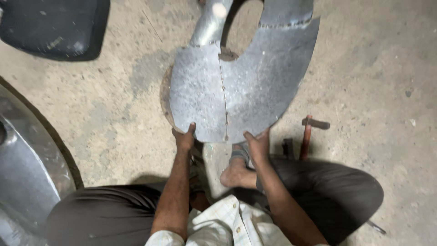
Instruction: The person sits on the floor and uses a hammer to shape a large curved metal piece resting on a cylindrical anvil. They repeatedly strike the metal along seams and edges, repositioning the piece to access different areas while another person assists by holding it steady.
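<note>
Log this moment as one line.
left hand: grips sheet-metal piece edge | right hand: grips same edge | hammer: on floor

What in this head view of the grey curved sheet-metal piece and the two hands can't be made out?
- Grey curved sheet-metal piece: its far end is cut off by the top edge.
- Round rusty base beneath it: mostly covered by the sheet.
- Left hand and right hand: fingertips hidden behind the sheet's near edge.
- Wooden-handled hammer: lower handle lost in shadow by the knee.
- Dark object, top left: cropped, unidentifiable.
</note>
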